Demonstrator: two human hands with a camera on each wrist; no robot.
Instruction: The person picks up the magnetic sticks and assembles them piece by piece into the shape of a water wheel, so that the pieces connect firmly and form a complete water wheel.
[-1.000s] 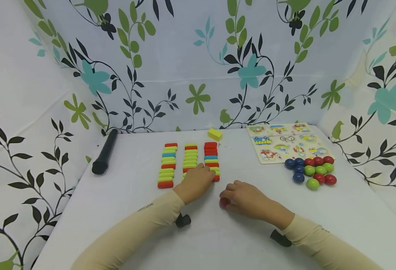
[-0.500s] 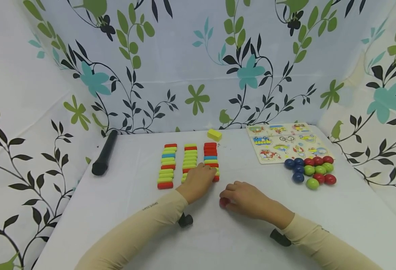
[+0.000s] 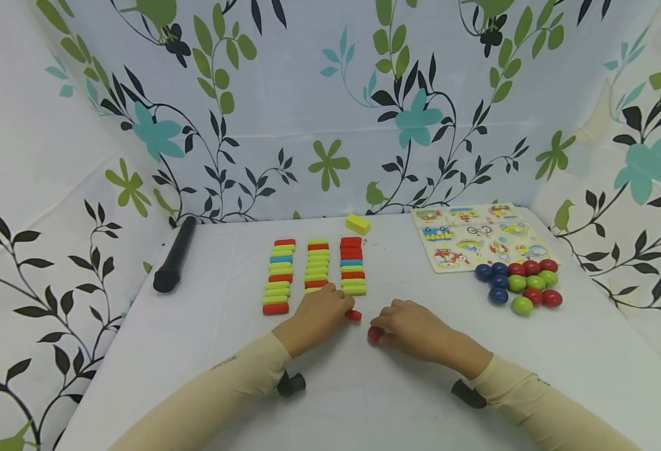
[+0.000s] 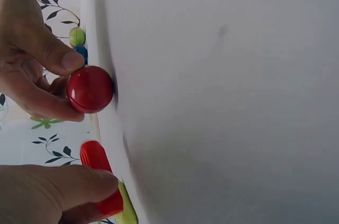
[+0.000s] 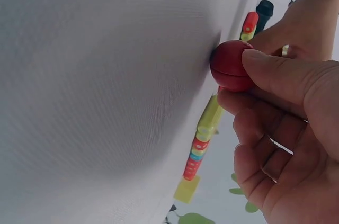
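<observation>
In the head view my left hand (image 3: 314, 318) pinches a small red block (image 3: 353, 316) just in front of the right column of blocks (image 3: 353, 275). The left wrist view shows that red block (image 4: 94, 155) tilted between thumb and fingers. To its right, my right hand (image 3: 417, 332) pinches a dark red ball (image 3: 374, 336) at the table surface. Thumb and forefinger hold this ball (image 5: 229, 65) in the right wrist view, the other fingers loosely bent. A middle column (image 3: 317, 263) and a left column (image 3: 279, 275) of coloured blocks lie nearby; my left hand partly hides the middle one.
Several blue, red and green balls (image 3: 516, 284) are grouped at the right, before a picture puzzle board (image 3: 471, 237). A yellow block (image 3: 358, 224) lies near the back edge. At the left is a black microphone (image 3: 175, 257). Patterned cloth (image 3: 330, 125) hangs behind the white table (image 3: 223, 338).
My left hand has drawn the red block from the near end of the right column toward me. The right hand keeps its hold on the ball, nearly still.
</observation>
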